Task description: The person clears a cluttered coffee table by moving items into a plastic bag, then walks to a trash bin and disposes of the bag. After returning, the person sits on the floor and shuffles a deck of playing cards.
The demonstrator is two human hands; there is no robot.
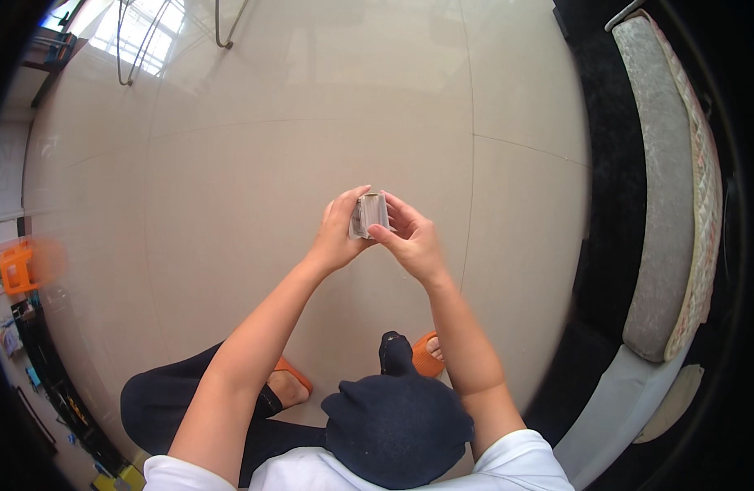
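Near the middle of the head view, a small clear-and-white box-like pack (371,212), possibly a stack of cards in a plastic case, is held up over the tiled floor. My left hand (340,230) grips its left side, fingers along the far edge. My right hand (411,236) is against its right side, with the thumb on the near face and the fingers behind. Both hands touch the pack. Its underside and parts of its sides are hidden by my fingers, and its exact contents cannot be told.
Glossy beige floor tiles (260,184) spread around me. Metal legs (226,44) stand at the upper left. A grey cushion (656,184) lies on dark furniture at the right. An orange plastic item (16,269) and a black shelf (58,368) are at the left. Orange slippers (426,362) are on my feet.
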